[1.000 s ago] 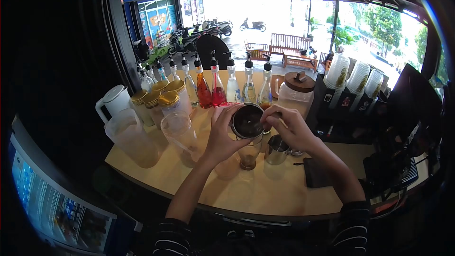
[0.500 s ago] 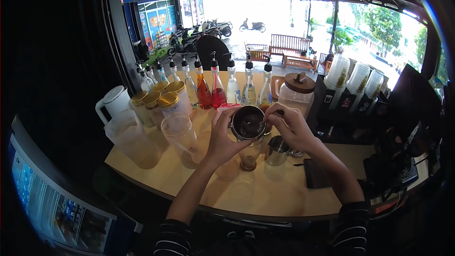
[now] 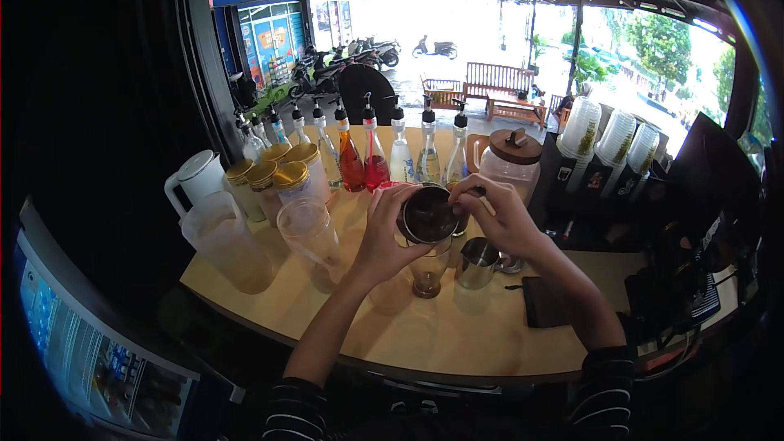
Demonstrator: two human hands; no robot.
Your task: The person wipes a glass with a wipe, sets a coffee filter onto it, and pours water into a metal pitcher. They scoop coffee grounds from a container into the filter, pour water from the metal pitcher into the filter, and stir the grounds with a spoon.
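Observation:
My left hand is wrapped round the side of a round metal cup, dark inside. The cup leans toward me above a clear glass with some brown at its bottom. At the cup's right rim, the fingers of my right hand pinch what looks like a spoon, its lower part lost in the dark interior. Just right of the glass stands a steel milk pitcher. Left of my left hand is a clear plastic jug.
Pump-top syrup bottles line the back of the counter. Gold-lidded jars, a frosted jug and a white lidded pitcher stand left. At right are a wooden-lidded jar, stacked cups and a dark cloth.
The cup is tipped slightly more, and its contents are harder to see. Both hands stay in nearly the same place, with my right hand still at the rim.

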